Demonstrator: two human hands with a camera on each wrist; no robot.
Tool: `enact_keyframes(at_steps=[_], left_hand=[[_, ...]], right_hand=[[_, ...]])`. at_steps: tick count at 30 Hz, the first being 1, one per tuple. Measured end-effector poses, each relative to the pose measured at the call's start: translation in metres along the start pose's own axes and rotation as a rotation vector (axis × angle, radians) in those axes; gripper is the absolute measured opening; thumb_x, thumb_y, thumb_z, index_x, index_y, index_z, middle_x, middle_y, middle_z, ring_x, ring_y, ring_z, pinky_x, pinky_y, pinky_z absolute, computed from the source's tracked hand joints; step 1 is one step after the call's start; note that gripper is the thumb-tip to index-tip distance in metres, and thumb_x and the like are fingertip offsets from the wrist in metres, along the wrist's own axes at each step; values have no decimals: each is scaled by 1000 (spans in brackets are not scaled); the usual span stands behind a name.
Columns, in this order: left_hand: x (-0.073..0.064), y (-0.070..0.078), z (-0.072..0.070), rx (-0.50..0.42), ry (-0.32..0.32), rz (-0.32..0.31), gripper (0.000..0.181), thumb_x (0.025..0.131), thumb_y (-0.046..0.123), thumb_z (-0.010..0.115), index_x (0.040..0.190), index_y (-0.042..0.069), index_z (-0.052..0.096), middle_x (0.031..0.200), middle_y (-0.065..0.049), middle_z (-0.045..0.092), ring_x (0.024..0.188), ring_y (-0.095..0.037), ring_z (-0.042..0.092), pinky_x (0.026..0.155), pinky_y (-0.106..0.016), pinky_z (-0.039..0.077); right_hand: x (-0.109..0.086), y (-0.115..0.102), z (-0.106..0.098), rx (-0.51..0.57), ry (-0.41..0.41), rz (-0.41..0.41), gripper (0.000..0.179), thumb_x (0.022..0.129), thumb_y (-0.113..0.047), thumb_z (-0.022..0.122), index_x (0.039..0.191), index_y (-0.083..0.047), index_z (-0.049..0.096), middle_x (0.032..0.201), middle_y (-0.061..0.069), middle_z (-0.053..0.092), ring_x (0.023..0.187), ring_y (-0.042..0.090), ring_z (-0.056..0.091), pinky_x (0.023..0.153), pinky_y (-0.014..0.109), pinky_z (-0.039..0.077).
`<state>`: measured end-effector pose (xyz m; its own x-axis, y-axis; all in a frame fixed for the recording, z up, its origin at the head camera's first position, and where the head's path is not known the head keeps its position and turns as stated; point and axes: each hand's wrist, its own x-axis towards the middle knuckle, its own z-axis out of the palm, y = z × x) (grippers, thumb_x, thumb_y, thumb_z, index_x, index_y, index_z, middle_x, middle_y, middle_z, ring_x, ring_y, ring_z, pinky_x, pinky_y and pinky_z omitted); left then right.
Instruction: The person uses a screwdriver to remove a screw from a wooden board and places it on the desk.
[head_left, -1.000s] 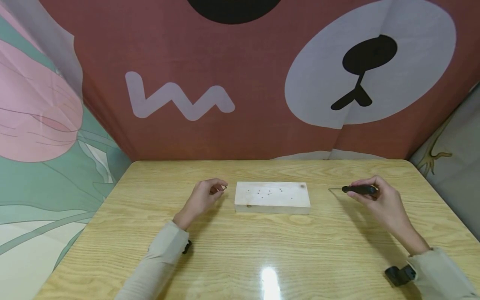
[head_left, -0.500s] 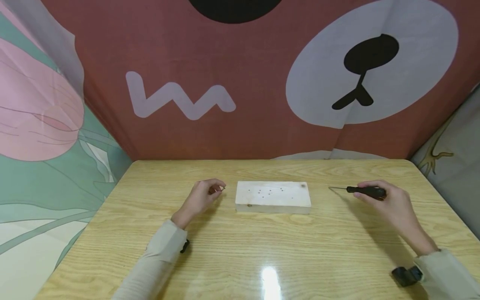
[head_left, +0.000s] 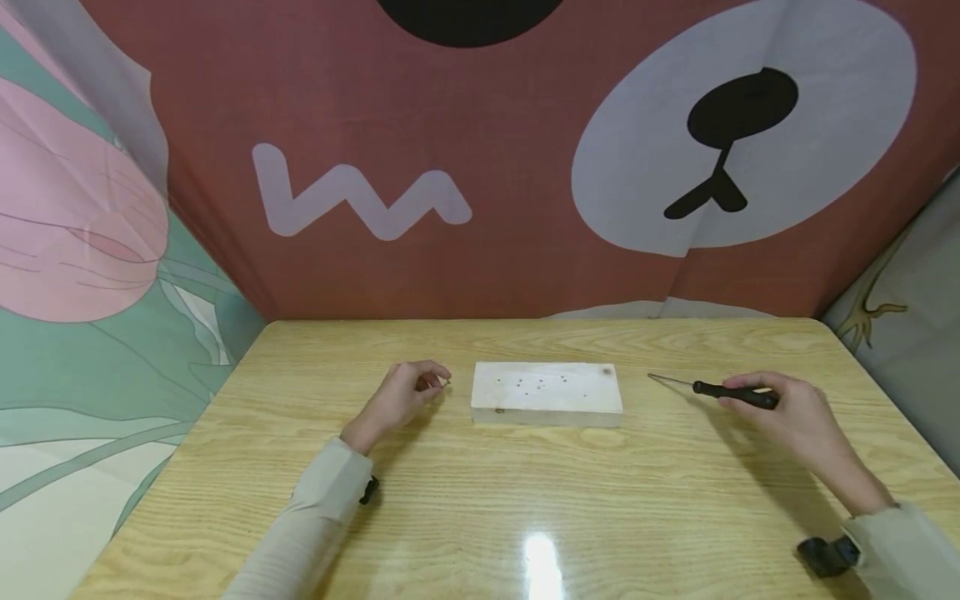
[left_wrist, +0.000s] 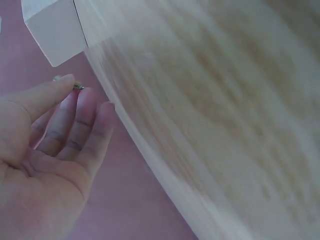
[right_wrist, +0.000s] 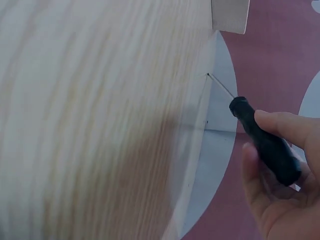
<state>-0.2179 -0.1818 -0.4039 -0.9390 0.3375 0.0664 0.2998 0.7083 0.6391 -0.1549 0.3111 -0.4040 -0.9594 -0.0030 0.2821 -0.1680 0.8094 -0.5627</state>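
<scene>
My left hand [head_left: 405, 395] pinches a small brass-coloured screw [left_wrist: 78, 86] between thumb and fingertips, left of a pale wooden block [head_left: 546, 390]. Several small dark holes dot the top of that block, which lies flat on the table. On the block's other side, my right hand [head_left: 797, 423] grips a screwdriver [head_left: 735, 394] by its black handle. Its thin metal shaft points left toward the block, with the tip apart from it. In the right wrist view the thumb and fingers lie round the handle of the screwdriver [right_wrist: 267, 145].
The wood-grain table [head_left: 450, 517] reaches back to a reddish-brown cloth [head_left: 510, 275] with a cartoon print. Patterned cloths also hang at the left and right sides. A dark wrist device [head_left: 827, 555] sits at my right cuff.
My right hand has moved right and slightly toward me with the screwdriver, whose handle now tilts lower. My left hand has shifted barely to the left, still pinching the screw.
</scene>
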Motion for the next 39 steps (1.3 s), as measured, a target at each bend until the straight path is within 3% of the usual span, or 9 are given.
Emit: enact_keyframes(at_steps=[7, 12, 16, 24, 35, 39], left_hand=[[-1, -4, -1, 8, -30, -12, 20, 91, -1, 68, 111, 2, 71, 87, -8, 71, 76, -14, 64, 66, -22, 55], [-3, -7, -2, 20, -35, -34, 17, 92, 2, 68, 109, 3, 71, 87, -6, 71, 78, -13, 64, 68, -25, 55], [-3, -10, -3, 35, -42, -42, 14, 92, 5, 69, 106, 3, 72, 85, -5, 70, 76, -13, 63, 67, -26, 54], [-3, -10, -3, 25, -76, -33, 15, 89, -4, 69, 102, 3, 73, 84, -6, 71, 76, -12, 63, 67, -24, 54], [-2, -10, -2, 17, -102, -54, 18, 87, -7, 70, 102, 2, 72, 83, -7, 68, 74, -11, 60, 66, -22, 51], [-3, -10, -2, 15, -105, -62, 18, 86, -7, 70, 102, 2, 72, 85, -10, 68, 76, -12, 61, 67, -23, 52]], right_hand=[[-1, 4, 0, -56, -81, 9, 24, 87, -25, 78, 102, -7, 75, 97, 18, 75, 65, -13, 53, 52, 21, 41], [-1, 7, -1, -69, -174, 56, 30, 89, -31, 75, 106, -6, 73, 99, 18, 74, 75, 13, 69, 56, 25, 48], [-1, 10, -2, -77, -222, 70, 31, 89, -31, 76, 105, -4, 73, 97, 18, 74, 80, 30, 73, 59, 31, 51], [1, 14, -2, -99, -285, 89, 28, 86, -23, 78, 104, -2, 72, 93, 14, 75, 83, 33, 73, 66, 38, 53], [2, 13, -3, -85, -312, 58, 24, 86, -15, 77, 105, -2, 71, 97, 18, 74, 86, 36, 73, 62, 26, 53], [2, 14, -2, -80, -319, 39, 24, 86, -12, 77, 106, -2, 71, 98, 19, 73, 86, 35, 72, 64, 32, 56]])
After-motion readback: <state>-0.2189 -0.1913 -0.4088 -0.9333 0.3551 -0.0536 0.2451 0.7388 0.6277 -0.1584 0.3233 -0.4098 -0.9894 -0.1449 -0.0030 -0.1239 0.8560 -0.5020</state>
